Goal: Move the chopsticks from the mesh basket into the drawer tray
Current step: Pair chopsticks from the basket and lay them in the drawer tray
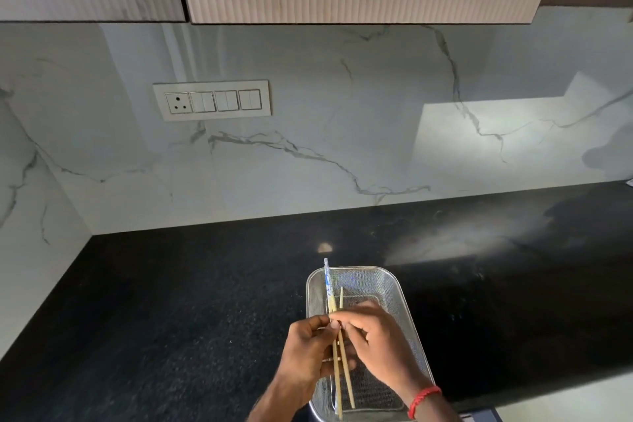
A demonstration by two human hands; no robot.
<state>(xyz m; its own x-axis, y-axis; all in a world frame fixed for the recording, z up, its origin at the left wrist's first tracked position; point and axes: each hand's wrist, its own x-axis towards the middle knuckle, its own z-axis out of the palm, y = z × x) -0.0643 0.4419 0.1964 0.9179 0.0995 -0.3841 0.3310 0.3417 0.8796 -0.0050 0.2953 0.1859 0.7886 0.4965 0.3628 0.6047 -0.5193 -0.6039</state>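
Wooden chopsticks [337, 349] pinched by left hand [308, 349] and right hand [373, 339], fingers curled round them, over mesh basket [394, 288], black counter [171, 301]

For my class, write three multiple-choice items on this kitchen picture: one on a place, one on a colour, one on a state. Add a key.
1. Where does the mesh basket stand?
A. In a sink
B. On the black countertop
C. On a wall shelf

2. What colour is the band on the right wrist?
A. Red
B. Green
C. White

3. How are the chopsticks now?
A. Lying untouched in the basket
B. Pinched by the left hand and the right hand
C. Stored in a drawer tray

Key: 1 B, the basket sits on the dark counter. 2 A, red thread circles the wrist. 3 B, fingers of both hands pinch the sticks over the basket.
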